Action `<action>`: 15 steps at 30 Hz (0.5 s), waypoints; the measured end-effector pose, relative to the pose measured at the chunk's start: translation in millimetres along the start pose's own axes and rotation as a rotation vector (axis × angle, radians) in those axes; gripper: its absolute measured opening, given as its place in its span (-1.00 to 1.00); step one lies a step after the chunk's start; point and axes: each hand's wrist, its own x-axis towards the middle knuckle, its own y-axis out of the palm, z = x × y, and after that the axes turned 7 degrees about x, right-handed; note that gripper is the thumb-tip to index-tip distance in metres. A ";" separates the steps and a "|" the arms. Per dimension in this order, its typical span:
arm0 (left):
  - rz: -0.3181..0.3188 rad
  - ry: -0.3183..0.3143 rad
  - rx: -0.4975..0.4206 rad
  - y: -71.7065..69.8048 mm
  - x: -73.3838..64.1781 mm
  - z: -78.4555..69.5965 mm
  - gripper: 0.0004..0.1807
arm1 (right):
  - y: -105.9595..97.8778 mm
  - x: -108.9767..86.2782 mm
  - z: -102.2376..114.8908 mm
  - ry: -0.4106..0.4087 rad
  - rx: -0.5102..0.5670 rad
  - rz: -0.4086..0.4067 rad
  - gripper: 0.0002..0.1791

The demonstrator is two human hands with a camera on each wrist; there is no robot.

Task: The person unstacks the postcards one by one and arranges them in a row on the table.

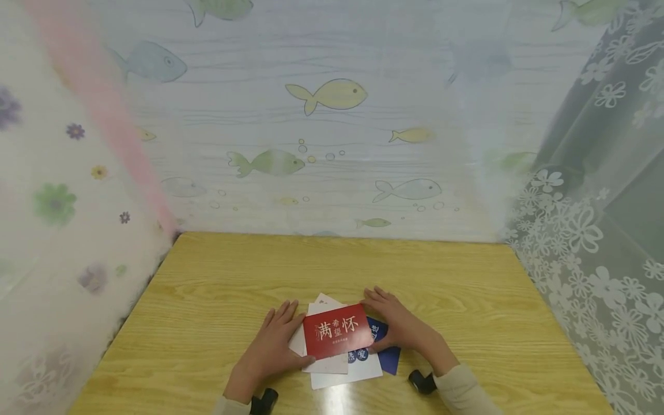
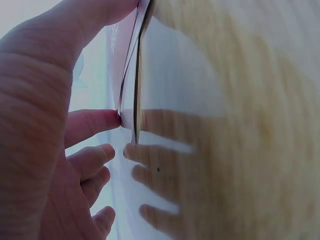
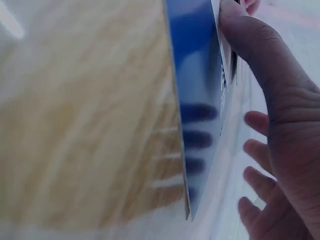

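Observation:
A red card (image 1: 338, 333) with white characters lies on top of a loose, fanned pile of cards. My left hand (image 1: 277, 340) holds its left side, thumb at the lower corner and index finger near the upper one. At the right side, my right hand (image 1: 399, 324) grips it between the thumb below and the fingers above. Under it show a white card (image 1: 347, 377) with blue round marks, a pale card (image 1: 325, 366) and a blue card (image 1: 390, 358). In the left wrist view the index fingertip touches the edges of stacked cards (image 2: 129, 85).
The pile rests on a wood-grain table (image 1: 207, 288) near its front. Behind stands a fish-patterned curtain (image 1: 332, 132); a flowered sheet (image 1: 52, 248) borders the left and lace (image 1: 581, 230) the right. Black wrist devices (image 1: 422, 381) sit beside both wrists.

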 end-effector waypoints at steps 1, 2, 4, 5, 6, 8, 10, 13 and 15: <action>0.001 -0.001 -0.002 0.1 -0.5 -0.1 0.05 | 0.2 -0.4 0.2 -0.006 -0.011 -0.006 0.10; 0.000 0.000 -0.004 -0.1 -1.2 -0.3 0.05 | 0.5 -1.0 0.4 -0.013 -0.021 -0.013 0.10; -0.003 0.002 -0.010 -0.4 -2.9 -0.5 0.07 | 0.8 -2.2 0.9 -0.028 -0.029 -0.027 0.10; -0.004 0.005 -0.013 -0.5 -3.7 -0.4 0.08 | 0.8 -2.8 1.3 -0.038 -0.029 -0.034 0.10; -0.007 0.010 -0.017 -0.8 -4.6 -0.5 0.09 | 0.9 -3.6 1.3 -0.047 -0.029 -0.041 0.10; -0.007 0.017 -0.016 -0.7 -6.1 -0.3 0.11 | 0.9 -5.1 1.2 -0.061 -0.020 -0.057 0.09; -0.011 0.030 -0.020 -0.5 -7.0 0.2 0.13 | 0.6 -6.4 1.2 -0.076 -0.022 -0.074 0.10; -0.027 0.049 -0.018 -0.4 -7.4 1.0 0.12 | 0.2 -8.4 0.5 -0.090 -0.023 -0.093 0.11; -0.042 0.064 -0.023 -1.0 -7.5 1.4 0.11 | 0.0 -9.8 0.2 -0.098 -0.029 -0.103 0.11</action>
